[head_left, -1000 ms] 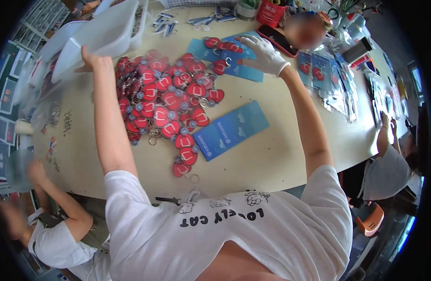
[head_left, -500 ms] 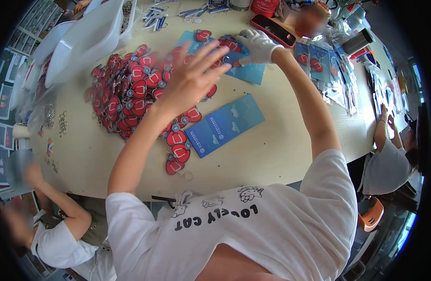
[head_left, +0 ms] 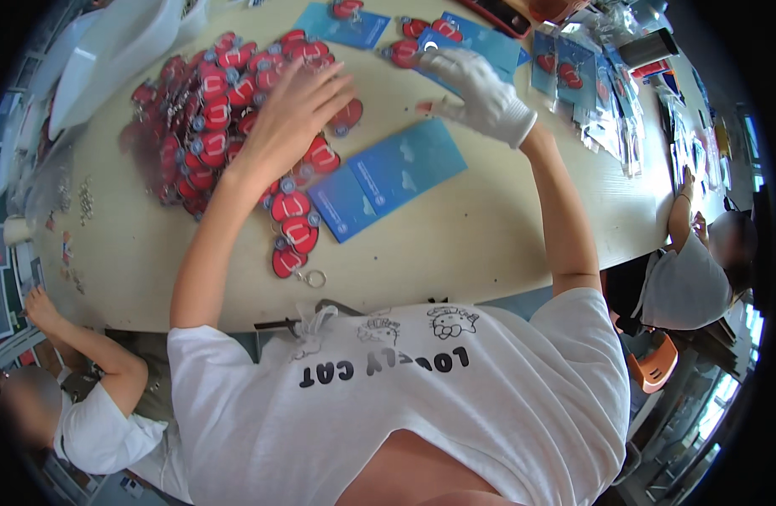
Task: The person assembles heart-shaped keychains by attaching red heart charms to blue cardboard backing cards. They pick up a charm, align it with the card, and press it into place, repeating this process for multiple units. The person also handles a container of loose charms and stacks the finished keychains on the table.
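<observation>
My left hand (head_left: 299,114), bare and slightly blurred, is over the right side of a heap of red heart-like keychains (head_left: 211,148). Its fingers are stretched out, and I see nothing held; whether they touch the heap I cannot tell. In a white glove with bare fingertips, my right hand (head_left: 480,97) has its thumb and fingers apart. It is at the near edge of some blue cards (head_left: 489,52) with red keychains (head_left: 405,52) on and beside them. Two overlapping blue cards (head_left: 362,196) lie nearer me, right of a few keychains (head_left: 297,234).
Another blue card (head_left: 354,30) lies at the far side. White plastic bins (head_left: 118,51) stand far left, with loose metal rings (head_left: 86,201) nearby. Bagged cards with keychains (head_left: 590,97) and a phone (head_left: 499,15) are at the right. Co-workers sit left (head_left: 110,396) and right (head_left: 687,287).
My right hand has come back toward me from the far keychains. My left hand has moved left over the heap. The view has shifted, and the far cards lie farther off.
</observation>
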Tool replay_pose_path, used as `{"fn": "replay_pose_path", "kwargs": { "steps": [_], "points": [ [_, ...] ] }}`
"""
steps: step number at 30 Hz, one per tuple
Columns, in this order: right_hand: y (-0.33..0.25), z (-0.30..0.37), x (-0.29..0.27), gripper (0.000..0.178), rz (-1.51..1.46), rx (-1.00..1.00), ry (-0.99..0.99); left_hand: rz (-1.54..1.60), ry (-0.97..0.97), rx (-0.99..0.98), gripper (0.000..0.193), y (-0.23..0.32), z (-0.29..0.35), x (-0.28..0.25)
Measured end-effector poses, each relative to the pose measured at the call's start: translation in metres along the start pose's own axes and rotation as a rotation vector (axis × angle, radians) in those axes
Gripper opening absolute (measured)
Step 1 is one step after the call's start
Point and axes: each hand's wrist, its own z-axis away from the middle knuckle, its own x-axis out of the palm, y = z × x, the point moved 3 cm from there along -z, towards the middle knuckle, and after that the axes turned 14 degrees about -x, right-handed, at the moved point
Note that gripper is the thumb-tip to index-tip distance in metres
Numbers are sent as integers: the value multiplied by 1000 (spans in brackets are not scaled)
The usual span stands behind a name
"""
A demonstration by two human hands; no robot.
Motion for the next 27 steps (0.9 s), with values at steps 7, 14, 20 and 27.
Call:
{"fn": "replay_pose_path", "kwargs": {
  "steps": [7, 14, 20, 27],
  "points": [
    [-72, 10, 30, 88, -364, -139, -57, 405, -199, -182, 79, 58, 68, -32],
    [-65, 15, 28, 91, -508, -251, -185, 412, -291, -253, 101, 96, 92, -27],
    [-62, 20, 23, 99, -465, -378, -239, 516, -329, -301, 104, 113, 99, -19],
    [-30, 57, -26, 99, -485, -9, 84, 529, -308, -287, 113, 121, 104, -19]
  ]
}}
